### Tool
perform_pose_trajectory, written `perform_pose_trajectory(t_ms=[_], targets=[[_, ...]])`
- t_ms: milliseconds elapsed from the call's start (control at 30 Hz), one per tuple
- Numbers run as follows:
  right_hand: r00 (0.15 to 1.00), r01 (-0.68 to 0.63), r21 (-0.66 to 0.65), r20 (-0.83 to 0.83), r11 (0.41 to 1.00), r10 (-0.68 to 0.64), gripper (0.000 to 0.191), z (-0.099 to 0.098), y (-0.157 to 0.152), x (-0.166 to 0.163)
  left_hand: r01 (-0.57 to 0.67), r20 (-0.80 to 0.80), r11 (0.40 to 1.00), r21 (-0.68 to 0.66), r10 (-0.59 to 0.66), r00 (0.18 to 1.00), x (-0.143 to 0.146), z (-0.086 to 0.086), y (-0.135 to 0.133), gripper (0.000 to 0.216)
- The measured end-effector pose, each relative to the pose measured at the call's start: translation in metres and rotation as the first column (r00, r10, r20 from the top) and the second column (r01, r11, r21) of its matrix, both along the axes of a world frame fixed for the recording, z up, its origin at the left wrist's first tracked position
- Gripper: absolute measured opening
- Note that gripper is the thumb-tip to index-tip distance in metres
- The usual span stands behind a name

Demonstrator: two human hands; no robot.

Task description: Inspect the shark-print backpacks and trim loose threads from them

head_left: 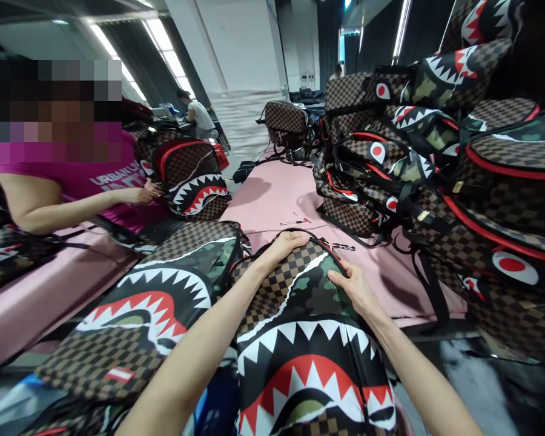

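Note:
A backpack (318, 339) printed with brown checks, camouflage and a toothed shark mouth lies in front of me, its top end on the pink table. My left hand (293, 242) grips its top edge, thumb on the checked front and fingers hidden behind the rim. On the right side of the top, my right hand (352, 281) holds the edge, with the thumb on the camouflage panel and the other fingers over the side. Close by on the left rests a second shark-mouth backpack (163, 290), which neither hand touches.
The pink table (267, 197) runs away from me, with a small red-and-white pen-like item (300, 219) on it. Piled backpacks (376, 163) rise along the right. A person in a magenta shirt (118, 145) at the left handles another backpack (195, 178). A white pillar (236, 60) stands behind.

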State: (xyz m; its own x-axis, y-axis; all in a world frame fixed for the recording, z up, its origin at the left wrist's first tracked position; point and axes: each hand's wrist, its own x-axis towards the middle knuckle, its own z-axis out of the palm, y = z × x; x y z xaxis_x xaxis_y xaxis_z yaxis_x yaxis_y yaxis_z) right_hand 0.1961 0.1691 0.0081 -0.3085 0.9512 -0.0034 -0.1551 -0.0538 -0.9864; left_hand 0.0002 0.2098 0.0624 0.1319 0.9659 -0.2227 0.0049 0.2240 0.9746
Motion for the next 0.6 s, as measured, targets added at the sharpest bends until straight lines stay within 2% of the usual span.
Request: perform_pose_trajectory(t_ms=[100, 167, 233, 300, 467, 600], targets=[[1.0, -0.008, -0.03, 0.02, 1.0, 0.009, 0.034, -0.004, 0.003, 0.002, 0.008, 0.014, 0.999, -0.033, -0.008, 1.0, -0.001, -0.005, 0.003, 0.034], [0.99, -0.137, -0.074, -0.055, 0.988, 0.133, 0.033, -0.005, 0.007, 0.009, 0.015, 0.025, 0.999, -0.047, -0.014, 1.0, -0.002, -0.009, 0.007, 0.034], [0.945, -0.304, -0.117, -0.165, 0.946, 0.283, 0.037, -0.005, 0.012, 0.02, 0.01, 0.038, 0.998, -0.06, -0.007, 0.999, -0.003, -0.014, 0.012, 0.036], [0.901, -0.403, -0.176, -0.25, 0.898, 0.355, 0.036, -0.007, 0.019, 0.03, -0.003, 0.062, 0.997, -0.076, 0.008, 0.998, -0.004, -0.019, 0.017, 0.038], [0.921, -0.338, -0.302, -0.301, 0.891, 0.248, 0.027, -0.019, 0.033, 0.038, 0.001, 0.098, 0.992, -0.124, 0.011, 0.995, -0.004, -0.029, 0.03, 0.039], [0.92, -0.348, -0.323, -0.299, 0.88, 0.254, 0.031, -0.027, 0.041, 0.035, 0.002, 0.08, 0.99, -0.138, 0.009, 0.997, -0.009, -0.038, 0.037, 0.036]])
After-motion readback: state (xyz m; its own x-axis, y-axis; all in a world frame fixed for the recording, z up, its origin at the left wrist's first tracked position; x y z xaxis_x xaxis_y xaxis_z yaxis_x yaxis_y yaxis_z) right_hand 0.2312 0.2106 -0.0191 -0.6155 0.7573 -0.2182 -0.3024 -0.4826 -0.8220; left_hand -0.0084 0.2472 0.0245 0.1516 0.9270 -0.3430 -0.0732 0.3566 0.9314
